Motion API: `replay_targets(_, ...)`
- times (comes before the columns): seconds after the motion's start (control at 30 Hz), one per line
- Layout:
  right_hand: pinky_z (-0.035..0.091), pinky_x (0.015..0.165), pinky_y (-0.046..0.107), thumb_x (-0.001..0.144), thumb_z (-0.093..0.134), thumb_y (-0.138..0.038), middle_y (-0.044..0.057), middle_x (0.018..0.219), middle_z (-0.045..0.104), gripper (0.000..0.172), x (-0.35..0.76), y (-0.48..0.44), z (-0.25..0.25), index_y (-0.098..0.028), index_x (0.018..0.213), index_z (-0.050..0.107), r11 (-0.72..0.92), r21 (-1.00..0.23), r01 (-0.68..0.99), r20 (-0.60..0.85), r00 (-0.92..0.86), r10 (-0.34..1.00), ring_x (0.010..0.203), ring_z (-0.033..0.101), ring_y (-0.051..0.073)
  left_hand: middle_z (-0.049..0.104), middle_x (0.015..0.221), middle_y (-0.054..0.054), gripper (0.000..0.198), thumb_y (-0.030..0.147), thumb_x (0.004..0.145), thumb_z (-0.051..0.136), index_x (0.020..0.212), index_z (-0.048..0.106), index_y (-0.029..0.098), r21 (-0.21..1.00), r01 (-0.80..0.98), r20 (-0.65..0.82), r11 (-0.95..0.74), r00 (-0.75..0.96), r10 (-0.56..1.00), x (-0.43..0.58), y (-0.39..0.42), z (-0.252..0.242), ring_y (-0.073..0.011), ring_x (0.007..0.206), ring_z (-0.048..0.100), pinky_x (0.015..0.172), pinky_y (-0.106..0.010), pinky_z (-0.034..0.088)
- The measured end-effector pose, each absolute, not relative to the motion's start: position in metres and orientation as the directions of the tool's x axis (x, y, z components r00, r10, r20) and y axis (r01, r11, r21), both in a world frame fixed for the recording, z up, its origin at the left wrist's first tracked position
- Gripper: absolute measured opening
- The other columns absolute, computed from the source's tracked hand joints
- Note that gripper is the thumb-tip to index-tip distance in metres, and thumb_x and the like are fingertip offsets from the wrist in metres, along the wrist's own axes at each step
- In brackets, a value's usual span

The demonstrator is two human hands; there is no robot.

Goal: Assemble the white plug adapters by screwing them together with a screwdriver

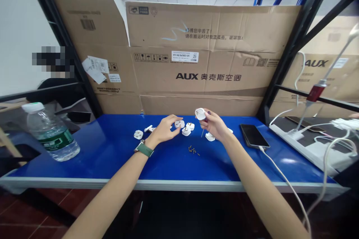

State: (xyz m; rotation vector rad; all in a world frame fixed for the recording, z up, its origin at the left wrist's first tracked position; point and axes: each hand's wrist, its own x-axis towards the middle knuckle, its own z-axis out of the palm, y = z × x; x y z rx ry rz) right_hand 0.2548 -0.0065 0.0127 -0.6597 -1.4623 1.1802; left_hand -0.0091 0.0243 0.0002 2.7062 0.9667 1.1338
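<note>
My left hand (165, 129), with a green watch strap on its wrist, pinches a round white plug part (179, 123) between thumb and fingers, just above the table. My right hand (213, 124) is closed on another white plug part (200, 114), raised higher. A thin metal shaft (202, 133) points down below the right hand; its upper end is hidden. Between the hands lie white plug pieces with metal pins (186, 130). Another white piece (210, 136) rests under my right hand. Left of my left hand is a round white plug piece (138, 134). Small brass-coloured screws (193, 151) lie nearer me.
A water bottle (52, 132) stands on the blue table (174, 168) at left. At right lie a phone (254, 135) with a charging cable and a white power strip (297, 145). A cardboard panel (157, 78) closes off the back. A person sits beyond, at left.
</note>
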Motion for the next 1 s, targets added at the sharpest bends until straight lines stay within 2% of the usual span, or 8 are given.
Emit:
replay_targets(0.1,0.038,0.056,0.029,0.089,0.063,-0.049,0.008,0.099,0.065,0.041,0.256,-0.008,0.015,-0.022,0.12,0.065,0.349,-0.913,-0.21,0.395,-0.25,0.884,0.061,0.043,0.012,0.07,0.125,-0.008,0.044,0.024,0.087,0.063,0.131,0.064,0.021,0.332,0.496,0.611,-0.802,0.535,0.583,-0.003,0.02,-0.001,-0.0212,0.105,0.067,0.094,-0.035,0.054)
replay_targets(0.2,0.036,0.056,0.026,0.078,0.077,-0.042,0.004,0.103,0.064,0.048,0.253,-0.008,0.013,-0.023,0.121,0.064,0.457,-0.889,-0.022,0.448,-0.244,0.86,0.061,0.041,0.01,0.071,0.125,-0.008,0.047,0.024,0.083,0.068,0.13,0.065,0.02,0.385,0.464,0.587,-0.798,0.545,0.599,0.001,0.02,-0.003,-0.0198,0.098,0.068,0.089,-0.033,0.055)
replay_targets(0.27,0.036,0.057,0.025,0.073,0.082,-0.037,0.003,0.104,0.064,0.05,0.248,-0.008,0.01,-0.022,0.117,0.065,0.551,-0.825,0.125,0.503,-0.282,0.817,0.061,0.039,0.009,0.073,0.123,-0.007,0.049,0.024,0.081,0.07,0.13,0.064,0.02,0.432,0.429,0.567,-0.794,0.555,0.608,0.002,0.021,-0.003,-0.019,0.095,0.069,0.086,-0.032,0.056)
replay_targets(0.43,0.04,0.064,0.026,0.077,0.081,-0.035,0.003,0.097,0.065,0.033,0.235,-0.007,0.0,-0.019,0.103,0.069,0.679,-0.665,0.312,0.568,-0.378,0.731,0.07,0.049,0.012,0.074,0.121,-0.008,0.054,0.022,0.077,0.075,0.13,0.064,0.018,0.558,0.337,0.536,-0.758,0.551,0.64,0.003,0.025,-0.008,-0.0208,0.101,0.071,0.091,-0.033,0.056)
replay_targets(0.6,0.043,0.07,0.027,0.08,0.081,-0.028,0.007,0.101,0.066,0.024,0.23,-0.001,-0.01,-0.02,0.101,0.074,0.744,-0.554,0.375,0.629,-0.396,0.668,0.084,0.058,0.018,0.075,0.119,-0.01,0.064,0.016,0.073,0.077,0.135,0.061,0.016,0.658,0.263,0.521,-0.705,0.517,0.679,0.002,0.029,-0.013,-0.0218,0.101,0.073,0.091,-0.035,0.058)
replay_targets(0.8,0.045,0.068,0.028,0.084,0.079,-0.028,0.007,0.1,0.068,0.024,0.231,0.001,-0.011,-0.021,0.107,0.075,0.747,-0.533,0.399,0.647,-0.376,0.663,0.08,0.06,0.017,0.076,0.115,-0.014,0.073,0.024,0.07,0.089,0.136,0.061,0.014,0.818,0.131,0.445,-0.56,0.473,0.761,0.002,0.032,-0.015,-0.0243,0.102,0.072,0.093,-0.04,0.058)
replay_targets(1.0,0.045,0.064,0.028,0.086,0.078,-0.031,0.009,0.11,0.074,0.02,0.23,0.003,-0.013,-0.022,0.104,0.079,0.76,-0.547,0.352,0.672,-0.356,0.649,0.079,0.064,0.017,0.076,0.112,-0.013,0.07,0.026,0.067,0.091,0.131,0.065,0.014,0.892,-0.001,0.401,-0.451,0.459,0.792,0.002,0.039,-0.017,-0.0242,0.1,0.073,0.094,-0.042,0.058)
